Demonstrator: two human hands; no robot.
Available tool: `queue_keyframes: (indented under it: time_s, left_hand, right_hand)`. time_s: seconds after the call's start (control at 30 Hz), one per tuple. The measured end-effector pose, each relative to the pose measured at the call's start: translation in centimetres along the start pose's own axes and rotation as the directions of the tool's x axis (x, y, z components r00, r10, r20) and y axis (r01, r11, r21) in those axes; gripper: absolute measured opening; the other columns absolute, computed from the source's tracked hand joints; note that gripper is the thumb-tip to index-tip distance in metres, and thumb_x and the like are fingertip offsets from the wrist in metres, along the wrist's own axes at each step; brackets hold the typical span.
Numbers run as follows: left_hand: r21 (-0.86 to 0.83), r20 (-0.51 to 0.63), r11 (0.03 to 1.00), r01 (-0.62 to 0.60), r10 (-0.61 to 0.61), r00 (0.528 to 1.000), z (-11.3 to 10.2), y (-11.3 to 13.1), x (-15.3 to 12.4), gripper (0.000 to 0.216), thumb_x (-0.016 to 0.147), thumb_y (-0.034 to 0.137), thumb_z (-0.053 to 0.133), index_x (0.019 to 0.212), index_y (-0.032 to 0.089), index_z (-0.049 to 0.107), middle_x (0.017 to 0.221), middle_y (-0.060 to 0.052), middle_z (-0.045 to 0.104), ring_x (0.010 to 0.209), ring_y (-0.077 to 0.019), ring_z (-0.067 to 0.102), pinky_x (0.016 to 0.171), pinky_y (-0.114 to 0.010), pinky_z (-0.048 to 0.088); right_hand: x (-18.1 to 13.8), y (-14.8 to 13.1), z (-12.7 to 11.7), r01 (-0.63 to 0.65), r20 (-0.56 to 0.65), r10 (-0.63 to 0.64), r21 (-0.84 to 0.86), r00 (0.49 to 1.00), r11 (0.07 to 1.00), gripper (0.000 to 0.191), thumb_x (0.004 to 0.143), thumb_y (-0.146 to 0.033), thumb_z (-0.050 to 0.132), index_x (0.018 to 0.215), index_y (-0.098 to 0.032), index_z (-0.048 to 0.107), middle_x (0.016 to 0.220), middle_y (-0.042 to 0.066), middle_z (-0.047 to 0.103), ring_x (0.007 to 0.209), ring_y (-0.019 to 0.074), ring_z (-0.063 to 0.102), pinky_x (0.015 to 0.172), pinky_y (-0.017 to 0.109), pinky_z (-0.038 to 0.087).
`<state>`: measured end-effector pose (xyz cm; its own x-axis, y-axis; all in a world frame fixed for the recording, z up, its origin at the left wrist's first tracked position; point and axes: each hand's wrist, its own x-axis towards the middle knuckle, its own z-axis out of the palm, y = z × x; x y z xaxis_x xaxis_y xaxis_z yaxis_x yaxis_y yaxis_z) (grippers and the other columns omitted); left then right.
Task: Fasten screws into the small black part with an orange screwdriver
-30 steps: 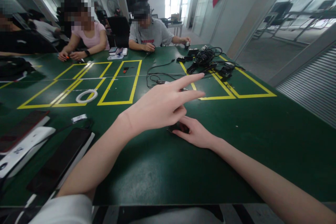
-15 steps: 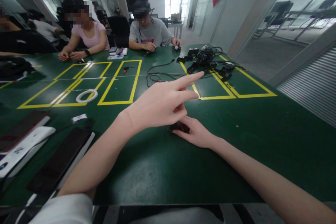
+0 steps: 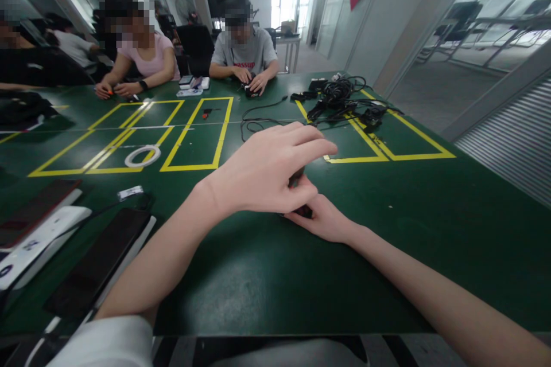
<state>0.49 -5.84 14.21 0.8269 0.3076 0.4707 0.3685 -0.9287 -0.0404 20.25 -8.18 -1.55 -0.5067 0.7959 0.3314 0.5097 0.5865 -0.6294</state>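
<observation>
My left hand [image 3: 271, 169] arches over the table with its fingers bent forward and its thumb near my right fingertips. Between its thumb and index finger shows part of a dark piece [image 3: 297, 176]; the rest is hidden, so its kind cannot be told. My right hand [image 3: 329, 219] rests low on the green table, just below and right of the left, closed on a small black object [image 3: 305, 211]. That object lies mostly under my left hand, and whether the two dark parts belong together cannot be seen.
Phones on white power banks, one a black phone [image 3: 98, 261], lie at the left. A white tape ring [image 3: 143, 156] lies on the yellow-marked green table [image 3: 413, 229]. Tangled black cables [image 3: 338, 94] are piled at the back right. Several people sit opposite, hands on small objects.
My left index and middle fingers, stretched out before, have curled downward, and the red part between them is covered. My right hand has barely moved. The person opposite has brought both hands together.
</observation>
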Motion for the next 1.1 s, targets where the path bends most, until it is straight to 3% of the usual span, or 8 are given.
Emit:
queue_keyframes:
  time_s: [0.07,0.17,0.4,0.67,0.83,1.0,1.1]
  left_hand:
    - [-0.017,0.000,1.000,-0.011,0.011,1.000,0.3,0.0,0.0,0.046,0.088,0.009,0.049,0.130,0.018,0.064,0.139,-0.013,0.065,0.120,-0.0230,0.067,0.093,-0.033,0.056]
    - [-0.004,-0.006,1.000,0.009,-0.009,1.000,0.8,-0.3,-0.1,0.046,0.092,0.005,0.044,0.130,0.021,0.064,0.148,-0.011,0.060,0.125,-0.0214,0.066,0.095,-0.032,0.057]
    - [-0.022,0.047,1.000,0.012,-0.011,0.999,0.2,-0.1,-0.2,0.038,0.092,0.017,0.051,0.125,0.020,0.069,0.134,-0.010,0.070,0.108,-0.0213,0.074,0.088,-0.030,0.060]
    - [-0.042,-0.026,0.999,0.013,-0.014,1.000,0.1,-0.4,-0.4,0.046,0.091,0.007,0.049,0.131,0.020,0.067,0.141,-0.011,0.068,0.120,-0.0219,0.072,0.096,-0.033,0.060]
    - [-0.093,-0.071,0.992,-0.086,0.080,0.994,0.7,-0.7,-0.2,0.044,0.087,0.008,0.057,0.127,0.020,0.069,0.131,-0.008,0.075,0.129,-0.0241,0.068,0.109,-0.041,0.056]
    - [-0.107,-0.074,0.989,-0.104,0.096,0.993,0.8,-0.6,-0.2,0.058,0.081,0.006,0.053,0.137,0.018,0.063,0.155,-0.014,0.056,0.146,-0.0278,0.053,0.115,-0.047,0.052]
    - [-0.085,-0.061,0.991,-0.099,0.094,0.994,0.9,-0.7,-0.2,0.058,0.082,0.004,0.050,0.137,0.020,0.063,0.162,-0.014,0.048,0.146,-0.0273,0.053,0.107,-0.042,0.057]
  right_hand:
    - [0.1,-0.1,-0.1,-0.005,0.007,0.005,-0.005,1.000,1.000,0.014,0.096,-0.030,0.065,0.105,-0.019,0.065,0.084,0.002,0.066,0.067,0.0170,0.059,0.064,0.030,0.047]
    - [0.2,-0.4,-0.3,-0.005,0.023,0.006,-0.026,1.000,1.000,0.017,0.095,-0.029,0.065,0.108,-0.018,0.065,0.088,0.004,0.067,0.070,0.0176,0.060,0.066,0.030,0.047]
    - [0.0,-0.2,-0.1,0.004,0.000,-0.004,-0.016,1.000,1.000,0.013,0.096,-0.030,0.065,0.103,-0.019,0.066,0.085,0.003,0.065,0.069,0.0176,0.059,0.064,0.029,0.046]
    - [0.2,-0.5,-0.4,-0.006,0.030,0.006,-0.019,1.000,1.000,0.017,0.095,-0.029,0.065,0.109,-0.019,0.065,0.085,0.002,0.067,0.069,0.0169,0.060,0.066,0.030,0.048]
    - [0.1,-0.4,-0.2,-0.010,0.016,0.010,-0.034,1.000,0.999,0.014,0.096,-0.030,0.065,0.105,-0.020,0.065,0.085,0.003,0.067,0.071,0.0187,0.062,0.066,0.030,0.049]
    - [0.0,-0.2,0.0,0.000,0.002,0.000,0.005,1.000,1.000,0.014,0.096,-0.031,0.064,0.105,-0.020,0.065,0.087,0.003,0.067,0.069,0.0180,0.061,0.066,0.031,0.050]
    - [0.0,-0.3,-0.1,0.010,0.000,-0.010,0.003,1.000,1.000,0.017,0.095,-0.028,0.065,0.110,-0.020,0.065,0.085,0.002,0.066,0.067,0.0173,0.060,0.065,0.031,0.049]
